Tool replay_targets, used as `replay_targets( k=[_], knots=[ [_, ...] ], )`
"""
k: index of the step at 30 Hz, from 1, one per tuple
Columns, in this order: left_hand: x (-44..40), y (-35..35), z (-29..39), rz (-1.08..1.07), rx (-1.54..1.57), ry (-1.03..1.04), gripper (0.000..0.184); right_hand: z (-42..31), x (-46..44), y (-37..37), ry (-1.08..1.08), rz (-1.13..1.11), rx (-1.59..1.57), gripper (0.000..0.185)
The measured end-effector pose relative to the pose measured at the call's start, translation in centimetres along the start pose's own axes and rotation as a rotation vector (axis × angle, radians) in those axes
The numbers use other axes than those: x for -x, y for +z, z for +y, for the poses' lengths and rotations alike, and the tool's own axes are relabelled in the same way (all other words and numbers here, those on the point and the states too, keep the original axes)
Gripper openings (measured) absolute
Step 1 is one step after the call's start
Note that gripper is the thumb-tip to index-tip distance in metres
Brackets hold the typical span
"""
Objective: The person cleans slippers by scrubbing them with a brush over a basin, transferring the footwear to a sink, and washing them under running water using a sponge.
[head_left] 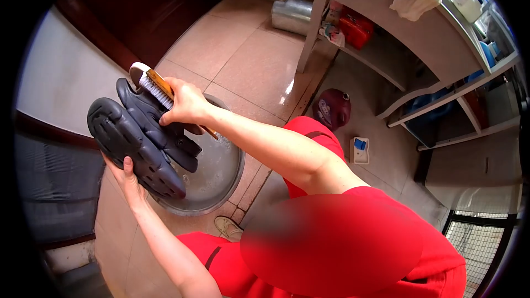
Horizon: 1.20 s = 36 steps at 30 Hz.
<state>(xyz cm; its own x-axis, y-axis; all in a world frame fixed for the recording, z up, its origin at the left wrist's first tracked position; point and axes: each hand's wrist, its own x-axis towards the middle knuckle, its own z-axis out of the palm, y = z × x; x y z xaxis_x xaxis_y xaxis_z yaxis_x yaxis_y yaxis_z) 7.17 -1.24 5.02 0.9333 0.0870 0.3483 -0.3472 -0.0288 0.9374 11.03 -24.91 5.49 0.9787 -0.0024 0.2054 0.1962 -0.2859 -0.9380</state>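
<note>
My left hand (126, 179) is closed on the lower edge of a dark, chunky rubber slipper (132, 146), tilted above a round basin (238, 174) of cloudy, sudsy water. A second dark, strap-like piece (157, 118) lies along it; I cannot tell whether it is a separate slipper. My right hand (186, 102) is wrapped round a scrubbing brush (160, 84) with a yellow-brown back and white bristles. The bristles face the dark piece, close to it, but contact is unclear. Behind the brush shows a white-rimmed, brown thing (137, 69), mostly hidden.
On the tiled floor (251, 60) stand a dark red jug (332, 109) and a small white tray (361, 156) with a blue item. A metal cylinder (291, 15) lies farther back. At right is a counter (436, 49) with shelves and a hanging cloth (415, 0). A dark mesh-covered object (58, 182) stands left.
</note>
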Motion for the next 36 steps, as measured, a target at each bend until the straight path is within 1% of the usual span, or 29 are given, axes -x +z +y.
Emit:
replay_targets(
  k=[2,5,6,8,10,14,17,20,32,36],
  knots=[
    [0.1,0.0,0.3,-0.015,0.053,-0.024,0.110,-0.2,-0.1,-0.1,-0.002,-0.008,-0.005,0.090],
    [-0.1,-0.5,-0.4,-0.025,0.025,0.015,0.109,0.2,-0.3,0.0,0.008,-0.021,-0.008,0.087],
    [-0.2,-0.8,-0.9,-0.010,0.028,-0.007,0.110,0.2,-0.4,-0.1,0.006,-0.040,-0.017,0.087],
    [-0.3,-0.7,-0.6,-0.022,0.032,-0.017,0.110,0.5,-0.5,0.1,0.009,-0.029,-0.003,0.088],
    [-0.2,-0.6,-0.7,-0.006,0.043,-0.021,0.110,0.9,-0.5,0.3,-0.003,0.018,0.003,0.083],
    [-0.6,-0.5,-0.5,-0.051,0.059,0.029,0.108,2.0,-1.0,0.7,-0.030,-0.017,-0.039,0.086],
    [-0.3,0.0,0.5,-0.028,0.044,0.008,0.110,2.3,-1.1,0.8,-0.045,-0.029,-0.085,0.088],
    [-0.3,0.1,0.6,-0.010,0.050,-0.004,0.112,1.5,-0.7,0.2,-0.016,-0.067,-0.059,0.091],
    [-0.3,-0.1,0.5,-0.013,0.031,-0.055,0.115,1.4,-0.7,0.2,0.003,-0.082,-0.051,0.089],
    [-0.4,-0.1,0.3,-0.013,0.029,-0.041,0.115,1.5,-0.7,0.1,-0.005,-0.086,-0.033,0.090]
  ],
)
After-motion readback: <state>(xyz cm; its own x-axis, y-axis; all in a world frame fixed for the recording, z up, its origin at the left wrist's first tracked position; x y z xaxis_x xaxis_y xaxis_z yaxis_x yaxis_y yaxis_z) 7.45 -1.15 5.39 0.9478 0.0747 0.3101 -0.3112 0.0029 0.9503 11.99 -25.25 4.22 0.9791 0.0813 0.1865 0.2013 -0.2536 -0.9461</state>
